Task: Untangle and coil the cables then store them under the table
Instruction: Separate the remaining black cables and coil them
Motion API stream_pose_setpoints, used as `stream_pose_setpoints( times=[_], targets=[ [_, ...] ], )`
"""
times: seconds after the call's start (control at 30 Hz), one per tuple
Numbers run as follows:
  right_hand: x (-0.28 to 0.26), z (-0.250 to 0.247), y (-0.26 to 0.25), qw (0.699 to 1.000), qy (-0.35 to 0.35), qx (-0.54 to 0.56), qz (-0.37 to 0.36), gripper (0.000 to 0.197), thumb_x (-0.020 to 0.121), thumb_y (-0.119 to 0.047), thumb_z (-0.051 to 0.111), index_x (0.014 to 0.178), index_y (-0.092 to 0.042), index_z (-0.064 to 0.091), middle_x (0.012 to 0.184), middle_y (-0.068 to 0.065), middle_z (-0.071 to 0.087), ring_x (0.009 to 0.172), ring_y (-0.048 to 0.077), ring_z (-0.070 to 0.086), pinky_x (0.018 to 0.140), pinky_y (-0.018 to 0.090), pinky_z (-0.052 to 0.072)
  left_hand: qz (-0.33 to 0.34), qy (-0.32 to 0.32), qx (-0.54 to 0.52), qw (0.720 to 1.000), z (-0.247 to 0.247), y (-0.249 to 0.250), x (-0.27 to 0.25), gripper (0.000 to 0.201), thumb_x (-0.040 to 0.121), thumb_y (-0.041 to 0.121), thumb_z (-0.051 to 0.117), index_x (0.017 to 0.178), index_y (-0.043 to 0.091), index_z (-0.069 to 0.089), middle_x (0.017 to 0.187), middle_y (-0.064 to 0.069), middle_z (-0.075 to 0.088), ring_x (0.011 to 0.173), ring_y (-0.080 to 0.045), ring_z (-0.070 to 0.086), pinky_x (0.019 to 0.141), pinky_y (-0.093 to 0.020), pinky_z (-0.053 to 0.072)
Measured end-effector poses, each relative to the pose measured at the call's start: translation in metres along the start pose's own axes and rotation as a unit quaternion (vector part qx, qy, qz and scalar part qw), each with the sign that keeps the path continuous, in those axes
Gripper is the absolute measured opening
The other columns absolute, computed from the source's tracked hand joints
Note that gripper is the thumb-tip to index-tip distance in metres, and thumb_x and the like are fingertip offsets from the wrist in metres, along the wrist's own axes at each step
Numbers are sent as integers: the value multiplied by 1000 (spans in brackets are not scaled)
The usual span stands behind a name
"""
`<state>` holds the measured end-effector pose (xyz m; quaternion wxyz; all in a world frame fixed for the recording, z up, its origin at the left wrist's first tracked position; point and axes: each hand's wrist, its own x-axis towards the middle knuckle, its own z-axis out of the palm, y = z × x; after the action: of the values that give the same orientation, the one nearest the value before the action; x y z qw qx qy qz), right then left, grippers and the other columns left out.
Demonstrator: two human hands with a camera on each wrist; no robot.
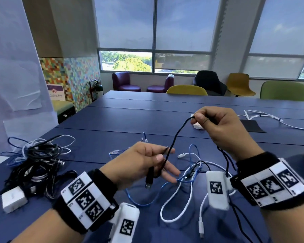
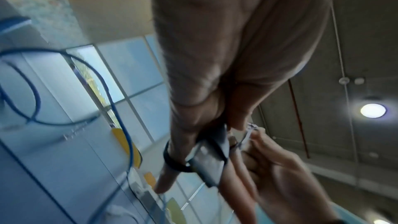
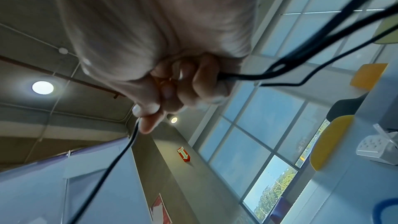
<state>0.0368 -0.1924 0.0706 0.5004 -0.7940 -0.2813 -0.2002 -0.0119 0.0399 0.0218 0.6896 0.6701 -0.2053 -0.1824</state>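
Note:
A black USB cable (image 1: pixel 174 137) stretches in the air between both hands above the blue table (image 1: pixel 112 120). My left hand (image 1: pixel 156 159) pinches it between thumb and fingers near its USB plug (image 1: pixel 148 183), which hangs below. In the left wrist view the cable (image 2: pixel 172 163) wraps round a finger beside the plug (image 2: pixel 206 159). My right hand (image 1: pixel 203 119), higher and further off, is a fist that pinches the cable at thumb and forefinger. Loops of it (image 1: pixel 226 163) hang from that fist, seen too in the right wrist view as black loops (image 3: pixel 301 64) leaving the right hand (image 3: pixel 172 83).
Loose blue cable (image 1: pixel 191 151) and white cable (image 1: pixel 172 204) lie tangled under the hands. A heap of dark cables (image 1: pixel 37 162) with a white adapter (image 1: pixel 13 199) sits at the left. Another white cable (image 1: pixel 263 118) and a black mat (image 1: pixel 251 126) lie at the far right. Chairs line the far edge.

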Motion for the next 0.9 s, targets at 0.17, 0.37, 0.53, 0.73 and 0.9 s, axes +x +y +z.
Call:
stream_pose_setpoints(
  times=[0.17,0.37,0.53,0.73,0.9],
  targets=[
    [-5,21,5,997,19,-71,16,24,97,-20,58,75,-20,68,58,10,51,49,11,37,51,22,32,69,-53,-106,991,18,-5,-12,36,97,13,45,130,4,57,84,-18,70,51,-11,51,97,-59,28],
    [-29,42,9,983,-60,-168,53,26,94,-39,54,73,-28,63,56,1,53,49,8,37,53,30,40,170,25,-279,945,29,4,-18,43,98,13,42,136,-5,46,64,-2,57,45,-7,33,101,-62,42],
    [-56,60,-6,961,-169,-212,62,22,96,-36,51,76,-35,61,60,-16,57,52,6,45,63,34,48,207,172,-277,923,26,14,-12,37,99,12,39,131,-6,43,101,-13,72,48,-11,51,95,-59,48],
    [-72,58,-42,942,-221,-251,38,34,96,-42,48,77,-14,56,70,2,56,68,18,52,68,39,46,200,244,-134,940,20,5,-10,35,104,12,32,137,9,40,119,-11,69,102,-38,68,97,-53,46],
    [-72,49,-66,952,-214,-217,-2,26,93,-35,56,71,-20,56,61,-5,57,60,15,50,54,24,37,181,224,-24,957,27,-4,-12,37,102,14,42,138,21,43,108,-6,74,99,-24,71,95,-45,47]
  ],
)
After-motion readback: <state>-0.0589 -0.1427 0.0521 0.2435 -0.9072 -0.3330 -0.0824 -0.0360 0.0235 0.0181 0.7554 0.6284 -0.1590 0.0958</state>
